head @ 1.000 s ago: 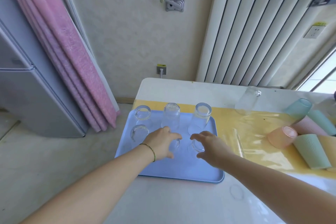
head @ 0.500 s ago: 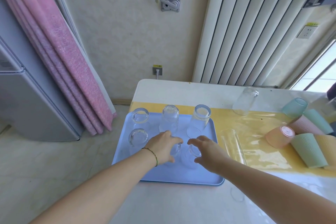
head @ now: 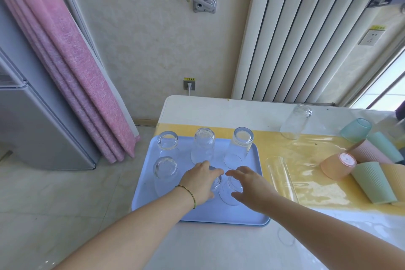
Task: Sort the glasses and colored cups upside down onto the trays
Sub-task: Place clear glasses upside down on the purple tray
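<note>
A blue tray lies at the table's left end. Three clear glasses stand upside down in its back row, and one more stands front left. My left hand is curled over the top of another upside-down glass on the tray. My right hand has its fingers spread around a neighbouring upside-down glass, which stands on the tray. One clear glass lies on its side on the yellow mat, and another lies further back. Several colored cups lie at the right.
The yellow mat crosses the white table. The pile of cups includes a green one, a teal one and a pink one. A pink curtain and a grey fridge stand left of the table.
Both hands stay over the two front glasses on the tray. My right hand's fingers have spread a little. The view has shifted slightly.
</note>
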